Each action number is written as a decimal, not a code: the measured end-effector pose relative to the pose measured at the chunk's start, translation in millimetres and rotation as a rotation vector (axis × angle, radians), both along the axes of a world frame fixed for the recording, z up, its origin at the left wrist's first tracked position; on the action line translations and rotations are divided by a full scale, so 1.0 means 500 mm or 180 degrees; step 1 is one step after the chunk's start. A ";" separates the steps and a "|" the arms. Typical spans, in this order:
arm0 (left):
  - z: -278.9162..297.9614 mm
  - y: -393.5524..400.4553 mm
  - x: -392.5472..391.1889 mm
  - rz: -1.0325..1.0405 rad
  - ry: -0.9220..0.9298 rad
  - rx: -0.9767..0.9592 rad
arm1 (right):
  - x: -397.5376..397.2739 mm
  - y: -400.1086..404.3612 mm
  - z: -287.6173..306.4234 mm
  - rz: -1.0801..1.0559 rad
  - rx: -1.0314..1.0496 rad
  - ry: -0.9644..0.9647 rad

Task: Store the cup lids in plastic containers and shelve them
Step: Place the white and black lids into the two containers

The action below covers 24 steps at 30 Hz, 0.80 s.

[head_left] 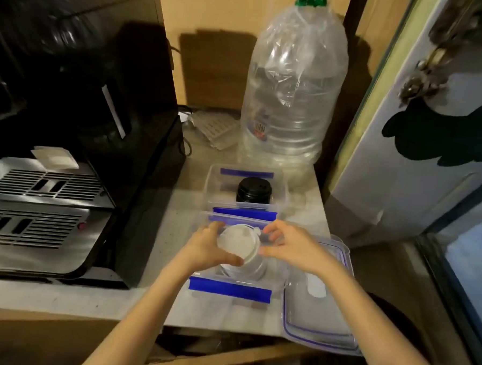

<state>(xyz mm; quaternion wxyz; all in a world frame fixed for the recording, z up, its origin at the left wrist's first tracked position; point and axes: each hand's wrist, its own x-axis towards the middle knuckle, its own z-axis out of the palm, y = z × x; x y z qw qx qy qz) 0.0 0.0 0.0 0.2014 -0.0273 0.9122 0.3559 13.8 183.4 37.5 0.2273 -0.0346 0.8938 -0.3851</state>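
Observation:
A stack of white cup lids [239, 242] sits over the near clear plastic container [230, 289], which has blue clips. My left hand [207, 249] grips the stack from the left, thumb under its front edge. On the stack's right side, the fingers of my right hand [289, 247] are curled against it. More white lids lie beneath, inside the container. Just behind it, a second clear container [216, 178] holds a stack of black cup lids [254, 190]. A clear container cover with a blue rim [318, 319] lies to the right on the counter.
A large clear water bottle [291, 101] stands behind the containers. A black and steel coffee machine [52, 186] fills the left side. A white door [421, 130] stands on the right. The pale counter [159, 222] ends at a front edge near me.

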 end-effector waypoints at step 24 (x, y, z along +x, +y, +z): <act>-0.040 0.032 -0.009 0.0416 -0.0045 0.0146 | -0.012 -0.028 -0.039 -0.1163 -0.0474 -0.0767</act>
